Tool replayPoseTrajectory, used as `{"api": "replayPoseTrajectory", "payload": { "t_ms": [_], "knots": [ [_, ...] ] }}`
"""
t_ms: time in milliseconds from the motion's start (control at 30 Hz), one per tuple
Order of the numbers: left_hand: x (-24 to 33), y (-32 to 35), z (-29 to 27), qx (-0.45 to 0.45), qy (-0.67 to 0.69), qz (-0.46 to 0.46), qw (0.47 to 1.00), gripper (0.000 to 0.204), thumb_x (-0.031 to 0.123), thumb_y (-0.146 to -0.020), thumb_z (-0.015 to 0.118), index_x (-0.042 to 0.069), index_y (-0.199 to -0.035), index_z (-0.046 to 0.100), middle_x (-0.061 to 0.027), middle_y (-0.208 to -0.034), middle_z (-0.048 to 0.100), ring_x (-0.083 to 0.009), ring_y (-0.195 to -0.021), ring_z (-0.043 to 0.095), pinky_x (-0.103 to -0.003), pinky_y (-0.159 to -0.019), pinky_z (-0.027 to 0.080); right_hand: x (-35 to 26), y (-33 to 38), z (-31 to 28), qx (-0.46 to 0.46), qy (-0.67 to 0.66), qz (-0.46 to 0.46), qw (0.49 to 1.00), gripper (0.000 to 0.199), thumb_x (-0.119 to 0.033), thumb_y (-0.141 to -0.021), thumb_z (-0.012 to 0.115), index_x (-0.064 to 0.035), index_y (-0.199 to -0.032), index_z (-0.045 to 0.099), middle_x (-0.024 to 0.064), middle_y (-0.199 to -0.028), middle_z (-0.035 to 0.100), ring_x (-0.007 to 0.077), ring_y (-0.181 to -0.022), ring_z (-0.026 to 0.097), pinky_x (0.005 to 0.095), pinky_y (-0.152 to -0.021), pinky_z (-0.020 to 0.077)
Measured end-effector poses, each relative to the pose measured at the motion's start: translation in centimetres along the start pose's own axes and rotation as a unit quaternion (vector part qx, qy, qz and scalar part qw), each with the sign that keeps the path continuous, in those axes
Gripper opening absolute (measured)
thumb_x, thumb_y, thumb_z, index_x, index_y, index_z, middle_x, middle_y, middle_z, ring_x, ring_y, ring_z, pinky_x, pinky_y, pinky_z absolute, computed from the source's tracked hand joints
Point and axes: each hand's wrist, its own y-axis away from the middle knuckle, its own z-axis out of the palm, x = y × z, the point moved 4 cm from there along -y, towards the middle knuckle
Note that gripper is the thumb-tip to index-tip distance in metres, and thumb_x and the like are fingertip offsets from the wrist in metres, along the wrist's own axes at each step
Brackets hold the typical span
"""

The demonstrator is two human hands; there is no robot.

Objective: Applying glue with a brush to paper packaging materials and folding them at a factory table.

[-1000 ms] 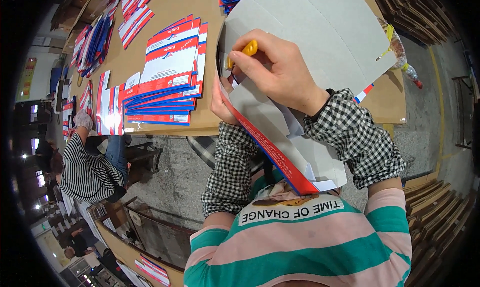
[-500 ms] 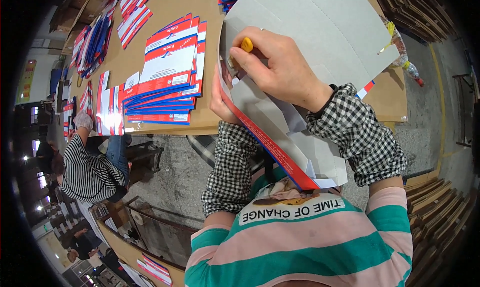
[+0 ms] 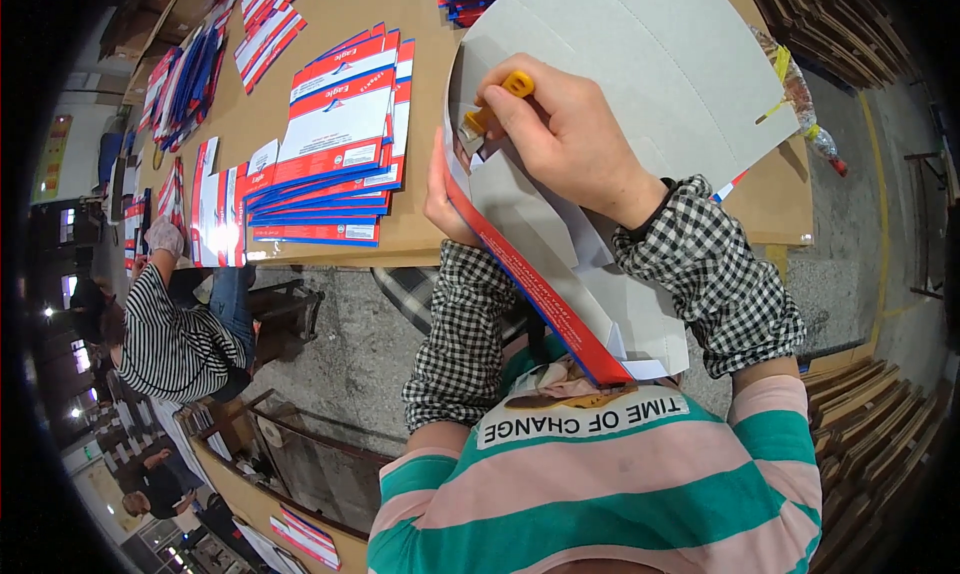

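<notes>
My right hand [image 3: 575,144] is closed round a yellow utility knife [image 3: 517,84], its lower end at the inner left side of a cardboard box blank [image 3: 640,64]. The blank's grey inner face is up, and a red, white and blue printed panel [image 3: 540,294] is folded up along its left side. My left hand [image 3: 447,209] grips that side from the outside, its fingers partly hidden behind the panel. Small white flaps stand up within the blank, and its near end reaches my shirt.
Stacked printed box blanks [image 3: 345,144] lie on the brown table [image 3: 425,174] to the left. A clear plastic bottle [image 3: 800,99] sits at the right. Flat cardboard [image 3: 860,454] is piled lower right. A co-worker in a striped top [image 3: 185,344] is at the far left.
My right hand has moved slightly right and turned, showing more of the yellow utility knife. The top of the blank has shifted a little to the right; my left hand stays on its side.
</notes>
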Motion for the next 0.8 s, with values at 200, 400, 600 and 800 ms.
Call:
{"api": "replayPoseTrajectory", "payload": {
  "t_ms": [200,400,600,800],
  "knots": [
    [0.1,0.2,0.6,-0.029,0.025,-0.005,0.999,0.046,0.018,-0.094,0.035,-0.004,-0.134,0.031,-0.0174,-0.133,0.040,-0.0244,-0.120,0.043,-0.037,-0.099,0.038,-1.7,0.1,-1.0,0.032,-0.012,-0.027,0.999,0.012,-0.009,-0.090,0.049,0.0011,-0.093,0.055,0.0085,-0.084,0.062,0.0117,-0.073,0.061,0.0226,-0.065,0.0485],
    [0.3,0.5,1.2,-0.031,-0.037,0.019,0.999,0.043,0.016,-0.094,0.037,-0.005,-0.132,0.033,-0.0172,-0.129,0.043,-0.0231,-0.116,0.046,-0.036,-0.096,0.040,-2.3,0.3,-1.4,0.009,-0.038,-0.018,0.999,0.011,-0.007,-0.086,0.050,0.0015,-0.091,0.055,0.0072,-0.083,0.061,0.0120,-0.074,0.059,0.0241,-0.068,0.0476],
    [0.8,0.8,0.5,0.004,-0.259,0.096,0.961,0.039,0.017,-0.096,0.037,-0.006,-0.127,0.039,-0.0148,-0.119,0.051,-0.0194,-0.106,0.054,-0.032,-0.089,0.045,-0.7,0.4,-0.1,-0.058,-0.016,-0.013,0.998,0.011,-0.004,-0.083,0.047,0.0022,-0.089,0.055,0.0080,-0.080,0.060,0.0137,-0.073,0.059,0.0260,-0.067,0.0476],
    [0.6,0.7,1.2,-0.015,-0.164,0.064,0.984,0.040,0.019,-0.097,0.034,-0.007,-0.128,0.037,-0.0166,-0.122,0.050,-0.0215,-0.109,0.053,-0.034,-0.089,0.045,-0.7,0.3,-0.2,-0.083,0.005,0.009,0.996,0.012,-0.003,-0.082,0.045,0.0028,-0.089,0.054,0.0094,-0.077,0.060,0.0151,-0.073,0.059,0.0264,-0.067,0.0477]
  ]
}}
